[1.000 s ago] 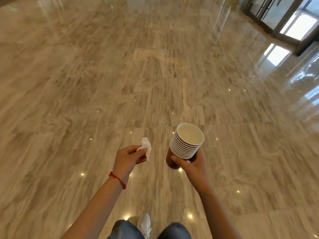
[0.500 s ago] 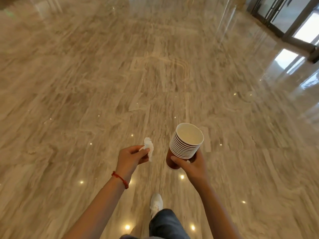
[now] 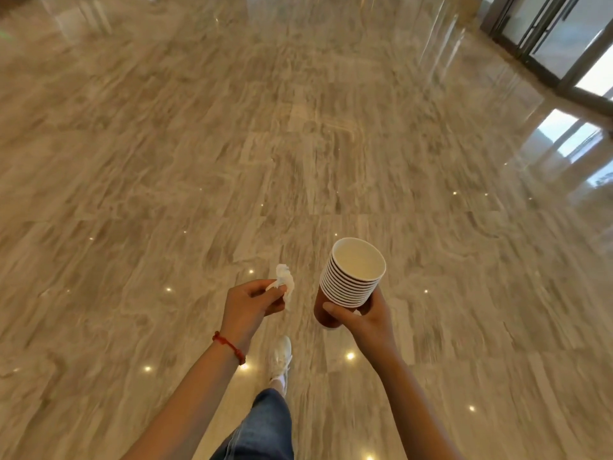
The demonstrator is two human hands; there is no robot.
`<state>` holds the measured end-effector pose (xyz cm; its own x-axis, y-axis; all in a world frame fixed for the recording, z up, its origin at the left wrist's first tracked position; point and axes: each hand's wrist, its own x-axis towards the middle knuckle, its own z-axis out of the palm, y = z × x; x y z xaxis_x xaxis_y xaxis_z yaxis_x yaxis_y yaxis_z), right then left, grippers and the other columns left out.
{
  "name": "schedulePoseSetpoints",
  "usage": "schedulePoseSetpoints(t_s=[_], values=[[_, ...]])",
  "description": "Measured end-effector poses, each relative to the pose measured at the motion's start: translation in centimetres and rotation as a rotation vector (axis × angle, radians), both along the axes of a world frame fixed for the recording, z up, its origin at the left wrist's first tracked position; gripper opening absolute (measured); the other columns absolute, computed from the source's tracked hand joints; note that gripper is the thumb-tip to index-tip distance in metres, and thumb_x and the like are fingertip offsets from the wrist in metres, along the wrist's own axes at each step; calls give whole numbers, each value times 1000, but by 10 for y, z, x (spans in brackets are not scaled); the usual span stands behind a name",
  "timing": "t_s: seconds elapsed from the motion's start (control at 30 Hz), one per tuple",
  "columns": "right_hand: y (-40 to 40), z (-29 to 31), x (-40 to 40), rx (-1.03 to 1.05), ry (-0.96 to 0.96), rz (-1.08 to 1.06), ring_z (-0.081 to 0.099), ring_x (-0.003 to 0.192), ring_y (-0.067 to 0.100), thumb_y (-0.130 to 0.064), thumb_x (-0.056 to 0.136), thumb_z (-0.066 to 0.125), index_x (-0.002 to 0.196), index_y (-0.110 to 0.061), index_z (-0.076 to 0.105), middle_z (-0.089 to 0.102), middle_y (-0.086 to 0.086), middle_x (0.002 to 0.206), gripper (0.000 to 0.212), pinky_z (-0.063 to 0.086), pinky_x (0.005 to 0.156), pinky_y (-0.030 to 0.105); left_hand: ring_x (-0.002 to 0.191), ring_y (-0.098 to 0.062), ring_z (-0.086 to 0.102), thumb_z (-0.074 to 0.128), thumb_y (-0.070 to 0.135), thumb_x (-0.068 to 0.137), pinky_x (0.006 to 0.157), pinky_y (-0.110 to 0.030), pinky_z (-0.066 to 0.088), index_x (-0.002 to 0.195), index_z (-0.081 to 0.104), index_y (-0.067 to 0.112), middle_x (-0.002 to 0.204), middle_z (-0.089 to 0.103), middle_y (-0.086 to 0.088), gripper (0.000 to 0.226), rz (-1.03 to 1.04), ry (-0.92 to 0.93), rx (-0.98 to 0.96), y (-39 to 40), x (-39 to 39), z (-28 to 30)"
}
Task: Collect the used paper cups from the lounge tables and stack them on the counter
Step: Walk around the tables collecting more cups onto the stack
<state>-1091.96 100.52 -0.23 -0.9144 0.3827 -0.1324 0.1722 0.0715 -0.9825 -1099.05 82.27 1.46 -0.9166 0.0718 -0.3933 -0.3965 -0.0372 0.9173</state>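
— Since half a second ago, what has moved?

— Mostly the person's footing: the white shoe [image 3: 280,356] and the blue-jeaned leg [image 3: 262,426] have swung further forward, and the floor has slid past underneath. Both hands keep the same hold as before.

— Start at the right hand, then.

— That right hand [image 3: 363,318] is curled round the lower part of the stack of paper cups [image 3: 351,277], thumb across the near side, fingers behind. All the cups are nested, white rims layered, the mouth tipped slightly away and up; the bottom cup shows a brown side below the thumb.

— And the left?

— Its fingers pinch a crumpled white tissue [image 3: 284,284]; the left hand [image 3: 250,303] sits just beside the cups, not touching them. A red string bracelet [image 3: 229,347] circles that wrist.

— Beyond the hands?

— Glossy beige marble floor [image 3: 166,161] with small reflected ceiling lights, blurred by motion. Dark-framed glass doors [image 3: 547,38] stand at the upper right, daylight mirrored on the tiles beneath. No counter is in view.
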Motion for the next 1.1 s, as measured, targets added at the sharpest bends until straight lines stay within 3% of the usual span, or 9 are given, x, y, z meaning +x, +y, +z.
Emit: schedulePoseSetpoints(t_s=[0.23,0.47,0.67,0.9,1.1], values=[[58,6,-181,-3,7,-41,65,97,5,-20,63,85,118,-22,54,69,-11,103,64,54,74,20,71,-20,70,68,7,79,67,-25,58,86,73,6,76,73,-10,9,-6,-17,21,54,-180,0],[120,8,-312,18,-15,-103,63,97,-1,-26,61,85,118,-31,51,66,-21,102,67,53,72,15,69,-19,70,69,8,78,62,-21,56,81,73,12,74,73,-9,7,-50,-16,12,120,-328,12],[194,-5,-427,14,-25,-121,65,95,7,-28,59,86,114,-25,56,69,-10,101,63,55,77,28,63,-15,68,69,4,78,61,-21,57,80,73,11,68,72,-5,8,-53,-47,12,194,-444,-5],[300,8,-585,37,14,-98,64,99,3,-29,60,85,120,-24,53,68,-13,104,68,54,76,21,56,-12,67,68,2,78,55,-19,55,73,72,14,60,71,-2,13,-63,-30,37,300,-591,5],[360,20,-708,40,1,-61,63,100,5,-24,64,85,124,-21,51,67,-7,108,69,54,79,25,56,-11,67,67,1,78,54,-18,54,73,72,14,58,70,0,14,-26,-16,41,355,-710,14]])
